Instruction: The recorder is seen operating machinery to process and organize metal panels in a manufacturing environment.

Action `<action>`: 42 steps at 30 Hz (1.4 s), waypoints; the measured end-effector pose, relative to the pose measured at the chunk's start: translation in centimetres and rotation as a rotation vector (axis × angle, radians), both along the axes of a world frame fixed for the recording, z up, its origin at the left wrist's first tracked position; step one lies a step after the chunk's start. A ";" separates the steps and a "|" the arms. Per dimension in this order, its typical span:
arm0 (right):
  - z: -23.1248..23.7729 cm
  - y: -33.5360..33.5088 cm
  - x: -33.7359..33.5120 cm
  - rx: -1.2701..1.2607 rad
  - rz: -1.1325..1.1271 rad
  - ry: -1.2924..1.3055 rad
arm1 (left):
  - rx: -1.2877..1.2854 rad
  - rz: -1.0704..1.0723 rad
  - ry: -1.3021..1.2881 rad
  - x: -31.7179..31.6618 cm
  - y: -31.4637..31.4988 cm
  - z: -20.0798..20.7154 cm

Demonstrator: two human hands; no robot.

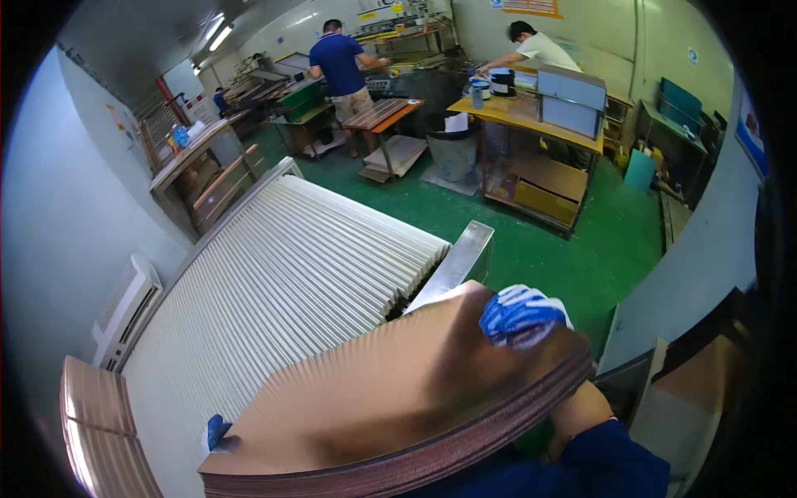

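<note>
A thick stack of thin copper-coloured sheets [374,373] spans the lower middle, tilted, its layered near edge facing me. My right hand [525,317], in a white and blue glove, is closed over the stack's far right edge. Of my left hand [217,432] only blue-gloved fingertips show, curled over the stack's left corner; the rest is hidden beneath or behind it. Under and beyond the stack runs a bed of white ridged rollers [290,257]. Shiny copper-coloured panels [100,423] lie at the rollers' lower left end.
A metal end frame [457,261] borders the rollers on the right. Past the green floor [606,266] stand a wooden-topped table [531,116] with cans and boxes, a grey bin [452,153] and a small table [383,114]. Two people work at benches farther back.
</note>
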State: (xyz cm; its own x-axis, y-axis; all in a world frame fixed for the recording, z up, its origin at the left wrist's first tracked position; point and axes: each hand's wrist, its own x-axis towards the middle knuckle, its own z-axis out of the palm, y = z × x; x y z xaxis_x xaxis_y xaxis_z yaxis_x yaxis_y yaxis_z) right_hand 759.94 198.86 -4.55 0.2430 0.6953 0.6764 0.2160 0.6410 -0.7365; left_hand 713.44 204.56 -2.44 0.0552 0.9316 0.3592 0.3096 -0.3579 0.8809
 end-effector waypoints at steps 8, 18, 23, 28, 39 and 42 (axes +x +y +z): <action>-1.2 -0.5 -0.1 0.236 0.031 -0.162 | -0.710 0.068 -0.886 -5.3 -3.1 1.2; -3.1 -3.5 0.2 0.271 0.031 -0.204 | -0.740 -0.205 0.145 -10.0 4.5 -2.5; -8.0 -5.2 0.4 0.215 -0.008 -0.496 | -0.624 -0.199 0.064 -8.8 7.0 0.9; -7.6 -7.6 -5.4 0.236 -0.126 -0.424 | -0.659 -0.289 0.076 -9.0 13.3 1.1; -10.6 -9.8 -11.1 0.103 -0.209 -0.841 | -1.549 -0.773 -0.437 -6.1 22.4 -4.4; -11.9 -10.5 -11.7 0.071 -0.260 -0.867 | -1.063 -0.589 -0.070 -4.3 23.3 -6.7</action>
